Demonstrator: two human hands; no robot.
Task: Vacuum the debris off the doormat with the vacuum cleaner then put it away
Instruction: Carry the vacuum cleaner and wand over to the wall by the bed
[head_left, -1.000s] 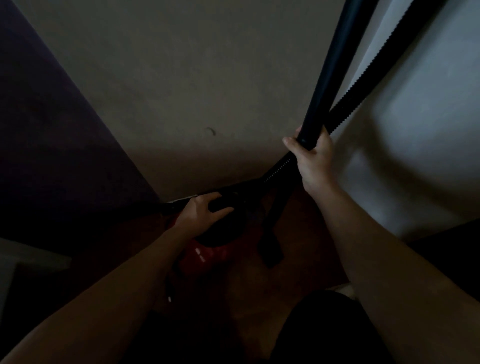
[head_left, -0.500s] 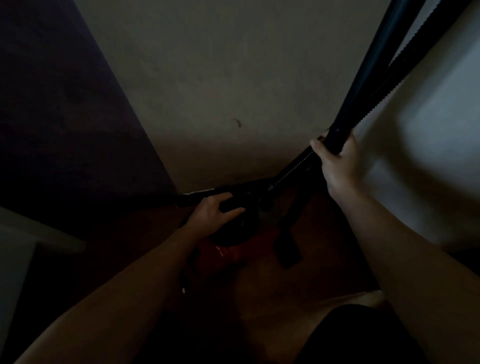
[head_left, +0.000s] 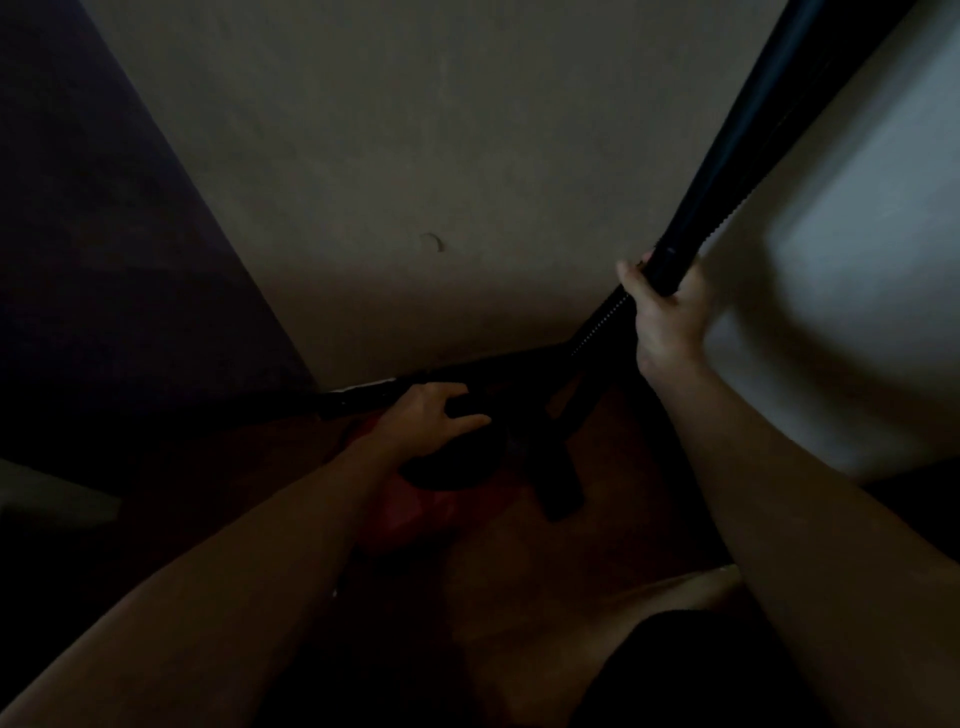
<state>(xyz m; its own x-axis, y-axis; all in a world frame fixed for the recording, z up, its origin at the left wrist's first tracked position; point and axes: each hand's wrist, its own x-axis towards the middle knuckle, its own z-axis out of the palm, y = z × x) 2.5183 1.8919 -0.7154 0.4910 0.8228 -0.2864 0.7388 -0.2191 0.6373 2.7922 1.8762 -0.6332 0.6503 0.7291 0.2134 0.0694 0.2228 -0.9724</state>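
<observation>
The scene is very dark. A red vacuum cleaner body (head_left: 415, 512) with a black top sits on the floor in a wall corner. My left hand (head_left: 423, 415) grips the black handle on its top. My right hand (head_left: 662, 312) grips the black wand (head_left: 743, 135), which slants up toward the top right. The ribbed black hose (head_left: 597, 325) runs from beside the wand down toward the body. A black nozzle piece (head_left: 558, 483) hangs just right of the body. No doormat is in view.
A pale wall (head_left: 415, 156) fills the middle, with a lighter wall (head_left: 857, 260) at right and a dark purple surface (head_left: 78, 260) at left. The reddish-brown floor (head_left: 597, 545) lies below. A dark garment shows at the bottom edge.
My right hand with the wand has shifted to the right and slightly away. The view has turned a little left to right. My left hand stays on the vacuum's handle.
</observation>
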